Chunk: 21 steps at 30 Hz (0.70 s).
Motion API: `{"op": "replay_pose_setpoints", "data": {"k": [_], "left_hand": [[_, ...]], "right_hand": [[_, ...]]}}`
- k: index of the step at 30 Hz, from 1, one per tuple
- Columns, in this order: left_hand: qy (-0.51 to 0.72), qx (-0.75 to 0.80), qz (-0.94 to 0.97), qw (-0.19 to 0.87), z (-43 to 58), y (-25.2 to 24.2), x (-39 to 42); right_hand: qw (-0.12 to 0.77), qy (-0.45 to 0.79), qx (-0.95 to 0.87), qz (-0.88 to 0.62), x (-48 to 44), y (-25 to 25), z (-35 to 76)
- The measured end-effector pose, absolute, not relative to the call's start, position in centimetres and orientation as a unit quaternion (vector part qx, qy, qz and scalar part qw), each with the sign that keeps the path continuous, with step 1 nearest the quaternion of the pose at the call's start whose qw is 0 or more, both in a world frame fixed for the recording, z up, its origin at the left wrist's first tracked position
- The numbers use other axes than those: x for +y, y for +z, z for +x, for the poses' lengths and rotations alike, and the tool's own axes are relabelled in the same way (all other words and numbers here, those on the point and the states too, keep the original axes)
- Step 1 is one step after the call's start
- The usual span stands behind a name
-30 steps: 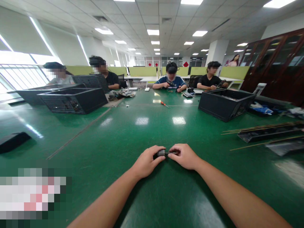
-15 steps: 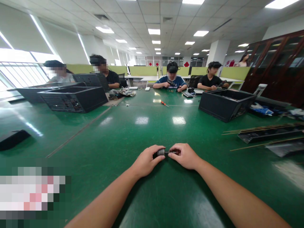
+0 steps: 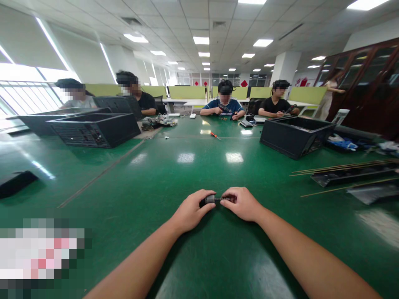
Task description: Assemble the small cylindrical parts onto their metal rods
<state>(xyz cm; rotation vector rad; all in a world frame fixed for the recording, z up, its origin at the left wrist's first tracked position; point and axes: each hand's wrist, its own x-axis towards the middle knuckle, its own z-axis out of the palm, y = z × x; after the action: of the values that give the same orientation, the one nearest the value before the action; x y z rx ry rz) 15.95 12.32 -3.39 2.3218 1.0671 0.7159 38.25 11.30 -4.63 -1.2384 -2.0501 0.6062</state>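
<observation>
Between the thumb and fingers of my left hand (image 3: 190,211) is a small metal cylinder (image 3: 210,199), lying sideways just over the green table (image 3: 199,174). A thin dark shaft (image 3: 217,199) runs from its right end toward my right hand (image 3: 245,204). That hand is closed, its thumb and fingertips pinching the shaft's other end, where something dark and reddish shows between the fingers. The fingers cover much of both parts, so I cannot tell exactly how they join. My two hands face each other, a narrow gap apart.
Black computer cases stand at left (image 3: 93,131) and right (image 3: 296,137). Farther off lies an orange screwdriver (image 3: 214,135). Thin rods and a dark metal channel (image 3: 346,172) lie at right, a black piece (image 3: 17,182) at left. Several people sit across the table.
My hands keep almost the same pose and grip. The view has shifted very slightly. In the right background, a standing person has moved right, in front of the cabinet.
</observation>
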Motion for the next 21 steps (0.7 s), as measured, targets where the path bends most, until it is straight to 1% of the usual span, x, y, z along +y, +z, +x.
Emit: {"op": "replay_pose_setpoints", "data": {"k": [21], "left_hand": [[0.274, 0.392, 0.841, 0.253, 15.91, -3.47, 12.43]], "right_hand": [[0.334, 0.235, -0.775, -0.482, 11.3, -4.61, 38.35]]}}
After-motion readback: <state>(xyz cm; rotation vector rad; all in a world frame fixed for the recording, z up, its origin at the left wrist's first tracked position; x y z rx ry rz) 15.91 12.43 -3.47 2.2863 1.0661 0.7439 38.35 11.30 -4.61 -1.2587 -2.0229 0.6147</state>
